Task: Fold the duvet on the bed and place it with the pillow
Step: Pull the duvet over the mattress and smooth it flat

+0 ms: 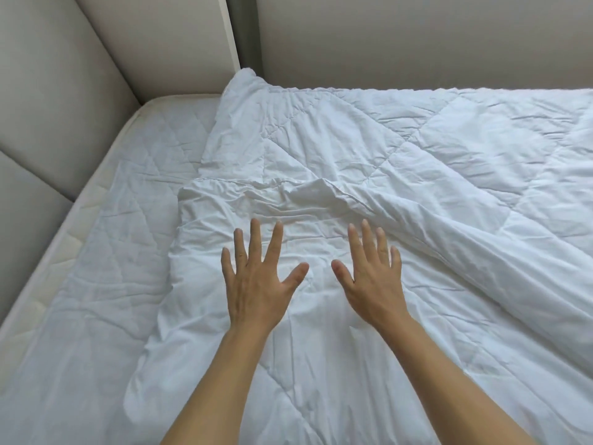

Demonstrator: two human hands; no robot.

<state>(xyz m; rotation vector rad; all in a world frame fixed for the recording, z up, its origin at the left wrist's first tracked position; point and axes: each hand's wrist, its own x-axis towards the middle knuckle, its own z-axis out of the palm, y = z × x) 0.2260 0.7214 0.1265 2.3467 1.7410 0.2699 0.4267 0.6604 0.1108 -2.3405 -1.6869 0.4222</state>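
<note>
A white quilted duvet (417,149) lies spread over the bed, running off the right edge of the view. Its near left part is folded over on itself, with a wrinkled edge across the middle and a ridge to the right. My left hand (256,281) is flat on this folded layer, palm down, fingers spread. My right hand (372,277) lies beside it a short gap away, also palm down with fingers apart. Neither hand grips the cloth. No pillow is in view.
The mattress (106,252) with a white quilted cover shows bare at the left. A beige padded headboard (48,91) runs along the left side, and a beige padded wall panel (417,36) stands behind the bed.
</note>
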